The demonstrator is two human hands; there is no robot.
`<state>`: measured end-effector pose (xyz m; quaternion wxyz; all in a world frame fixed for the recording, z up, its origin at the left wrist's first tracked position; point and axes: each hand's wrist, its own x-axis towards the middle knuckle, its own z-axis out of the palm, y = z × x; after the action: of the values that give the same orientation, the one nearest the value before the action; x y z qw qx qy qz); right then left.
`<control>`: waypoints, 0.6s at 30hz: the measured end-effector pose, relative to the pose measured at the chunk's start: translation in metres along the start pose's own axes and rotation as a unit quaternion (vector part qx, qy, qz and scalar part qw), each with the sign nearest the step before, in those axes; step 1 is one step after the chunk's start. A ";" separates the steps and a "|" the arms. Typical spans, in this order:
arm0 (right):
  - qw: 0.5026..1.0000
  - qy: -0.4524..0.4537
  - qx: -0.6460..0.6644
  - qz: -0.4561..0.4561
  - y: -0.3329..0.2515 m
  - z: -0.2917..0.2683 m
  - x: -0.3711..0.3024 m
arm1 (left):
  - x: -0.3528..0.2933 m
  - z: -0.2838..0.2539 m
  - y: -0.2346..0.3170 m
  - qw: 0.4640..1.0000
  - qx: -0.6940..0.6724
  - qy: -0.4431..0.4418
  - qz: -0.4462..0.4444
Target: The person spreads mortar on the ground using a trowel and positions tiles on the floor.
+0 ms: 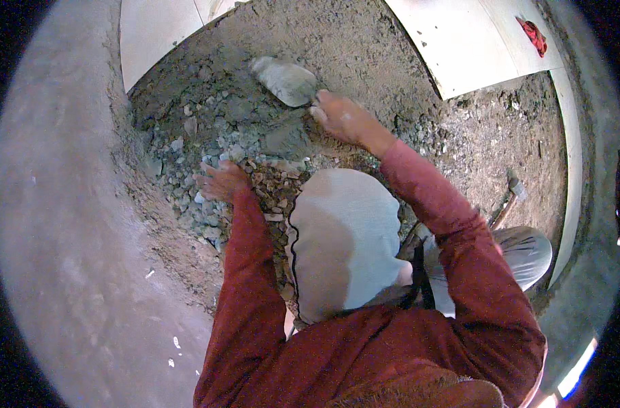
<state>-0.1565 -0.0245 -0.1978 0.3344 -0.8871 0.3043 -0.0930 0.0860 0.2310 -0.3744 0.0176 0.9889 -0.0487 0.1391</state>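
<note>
My right hand (345, 120) is closed around the handle of a trowel (284, 80). Its broad blade, coated in grey mortar, points up and left over the rough ground. Down and to the left, my left hand (224, 182) rests on a bed of broken stones (236, 146), its fingers spread apart. Their tips are partly lost among the stones, and no held piece shows. Dark, damp mortar or soil (221, 102) lies between the stones and the trowel blade.
Large pale tiles (162, 34) lie at the far left, and another tile (459, 41) is at the far right with a crumpled red thing (532, 37) on it. A wooden-handled hammer (508, 198) lies by my right knee. Smooth grey floor (72, 204) borders the left side.
</note>
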 end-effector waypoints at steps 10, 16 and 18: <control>0.933 0.075 -0.341 -0.087 0.091 -0.093 0.033 | -0.006 -0.034 0.013 0.999 -0.028 -0.019 -0.013; 0.954 0.050 -0.253 0.152 0.142 -0.106 0.050 | -0.005 -0.033 0.010 0.999 -0.042 0.002 0.009; 0.948 0.071 -0.225 0.212 0.147 -0.114 0.051 | -0.003 -0.030 0.008 0.999 -0.036 -0.018 0.007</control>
<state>-0.2278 -0.2037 -0.2087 0.1153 -0.8452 0.5218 -0.0117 0.0741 0.2244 -0.3464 0.0514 0.9896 -0.0605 0.1196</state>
